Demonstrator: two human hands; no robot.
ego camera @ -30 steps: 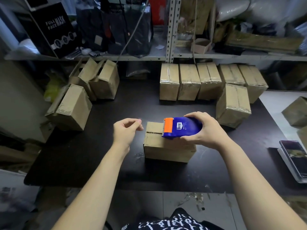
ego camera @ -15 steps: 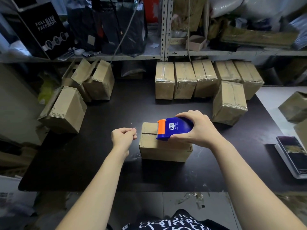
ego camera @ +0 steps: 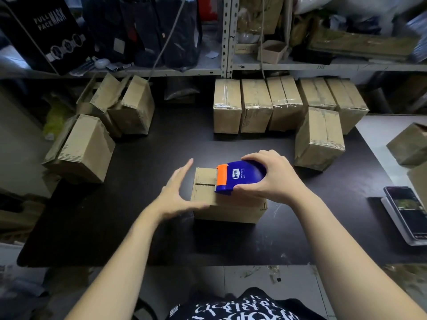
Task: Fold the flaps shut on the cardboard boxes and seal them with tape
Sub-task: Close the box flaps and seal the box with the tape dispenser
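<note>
A small cardboard box lies in the middle of the black table, its top flaps folded flat with the seam showing on the left part. On top of it rests a blue tape dispenser with an orange front, gripped by my right hand. My left hand is spread open against the box's left side, thumb along the front lower edge. The right part of the box top is hidden under the dispenser and hand.
A row of several taped boxes stands at the table's back, one more in front of them on the right. Boxes with loose flaps crowd the left. A phone lies at the right edge. Shelving rises behind.
My left hand opened from a loose fist and moved right, onto the box's left side. The dispenser in my right hand stayed on the box top, shifting only slightly.
</note>
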